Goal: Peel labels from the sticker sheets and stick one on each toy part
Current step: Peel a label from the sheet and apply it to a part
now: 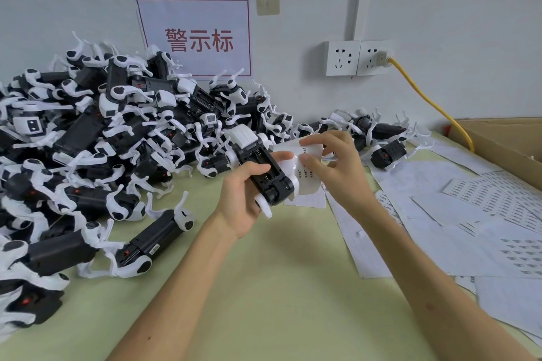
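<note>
Head view: left hand (243, 202) grips a black-and-white toy part (258, 164) above the worktop (278, 287), underside up — probably to bare the labelling face.
Right hand (337, 167): pinches a curled sticker sheet (308, 182) just beside it — apparently peeling one label.

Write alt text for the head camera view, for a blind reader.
A left hand holds a black-and-white toy part; the right hand pinches a small sticker sheet beside it. Piled toy parts lie left, loose sheets right.
</note>
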### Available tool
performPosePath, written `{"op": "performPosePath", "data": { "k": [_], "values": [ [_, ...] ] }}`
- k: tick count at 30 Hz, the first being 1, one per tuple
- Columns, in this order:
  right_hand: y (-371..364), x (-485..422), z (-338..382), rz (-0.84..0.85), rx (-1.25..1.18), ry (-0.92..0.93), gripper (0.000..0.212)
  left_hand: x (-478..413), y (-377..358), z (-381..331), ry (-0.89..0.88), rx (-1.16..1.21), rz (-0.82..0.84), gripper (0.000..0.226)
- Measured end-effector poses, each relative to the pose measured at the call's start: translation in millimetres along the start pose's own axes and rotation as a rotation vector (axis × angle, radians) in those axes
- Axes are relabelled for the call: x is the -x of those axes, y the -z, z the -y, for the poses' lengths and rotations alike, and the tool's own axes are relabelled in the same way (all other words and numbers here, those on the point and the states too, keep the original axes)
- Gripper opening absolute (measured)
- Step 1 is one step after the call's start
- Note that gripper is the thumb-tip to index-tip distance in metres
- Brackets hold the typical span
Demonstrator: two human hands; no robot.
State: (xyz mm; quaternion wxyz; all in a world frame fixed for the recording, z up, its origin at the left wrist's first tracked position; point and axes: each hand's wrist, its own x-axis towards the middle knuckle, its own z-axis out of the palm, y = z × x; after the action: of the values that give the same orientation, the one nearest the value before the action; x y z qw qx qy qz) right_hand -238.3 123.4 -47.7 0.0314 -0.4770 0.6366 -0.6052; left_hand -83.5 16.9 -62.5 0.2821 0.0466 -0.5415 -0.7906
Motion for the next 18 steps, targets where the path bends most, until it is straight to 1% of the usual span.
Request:
{"op": "performPosePath", "data": {
  "k": [6,11,14,18],
  "values": [
    [-3.8,3.2,0.9,-0.11,0.246,0.104,0.016,0.1,-5.6,1.3,-0.012,0.036,-0.032,0.038],
    [-1.2,2.7,0.4,-0.086,0.216,0.111,0.014,0.2,-6.4,2.4,-0.003,0.034,-0.04,0.032],
    [-0.5,2.1,-1.5,-0.1,0.238,0.111,0.014,0.6,-7.7,3.8,0.015,-0.003,-0.031,0.037],
    [-1.1,0.7,-4.5,-0.081,0.168,0.055,0.014,1.1,-9.2,4.9,0.029,-0.041,-0.033,0.037]
  ]
}}
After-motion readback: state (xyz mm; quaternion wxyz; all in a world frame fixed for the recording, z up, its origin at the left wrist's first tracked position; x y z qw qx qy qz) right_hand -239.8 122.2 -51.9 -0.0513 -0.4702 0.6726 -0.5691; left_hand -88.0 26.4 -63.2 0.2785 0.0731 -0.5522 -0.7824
